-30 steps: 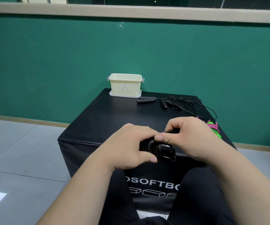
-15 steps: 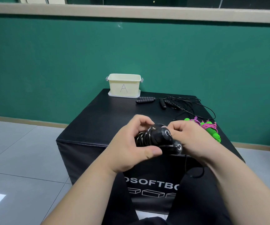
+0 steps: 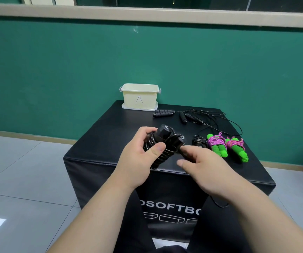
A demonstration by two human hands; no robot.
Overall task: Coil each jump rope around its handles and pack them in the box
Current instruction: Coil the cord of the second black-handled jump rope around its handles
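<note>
My left hand (image 3: 139, 157) grips the coiled black jump rope (image 3: 162, 141), right hand (image 3: 203, 167) pinching its loose end just beside it.

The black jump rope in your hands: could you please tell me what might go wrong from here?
The loose tail hanging under the right hand could slip, letting coils spring off the black jump rope in the left hand.
The uncoiled ropes lie tangled, so lifting one may drag the other.

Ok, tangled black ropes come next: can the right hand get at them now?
Not yet, probably: the right hand pinches the black rope; only low wound bundles lie before the tangled ropes.
</note>
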